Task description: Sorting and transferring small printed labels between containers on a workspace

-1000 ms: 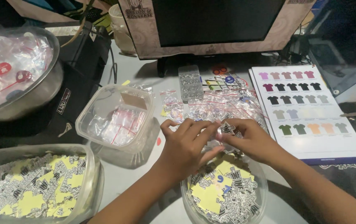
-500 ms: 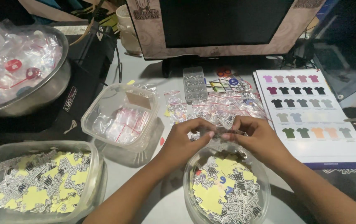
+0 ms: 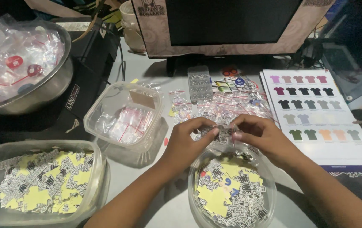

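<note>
A small clear plastic bag [image 3: 224, 131] holding black-and-white stickers is pinched between both hands, just above the round clear tub [image 3: 231, 192] of yellow-backed stickers. The left hand [image 3: 187, 143] grips the bag's left edge with thumb and fingertips closed on it; the right hand [image 3: 261, 137] does the same on the right edge.

Behind the tub lies a loose heap of small red-striped zip bags [image 3: 227, 107]. To the tub's left stand a square clear container [image 3: 124, 116] with more such bags and, nearer the viewer, a second tub of stickers [image 3: 41, 181]. To its right lies a chart of coloured T-shirts [image 3: 311, 109].

The grip looks light, so the bag could slip and spill stickers into the tub. Whether the bag's mouth is sealed is hidden by the fingers, and its contents are too small to make out.
</note>
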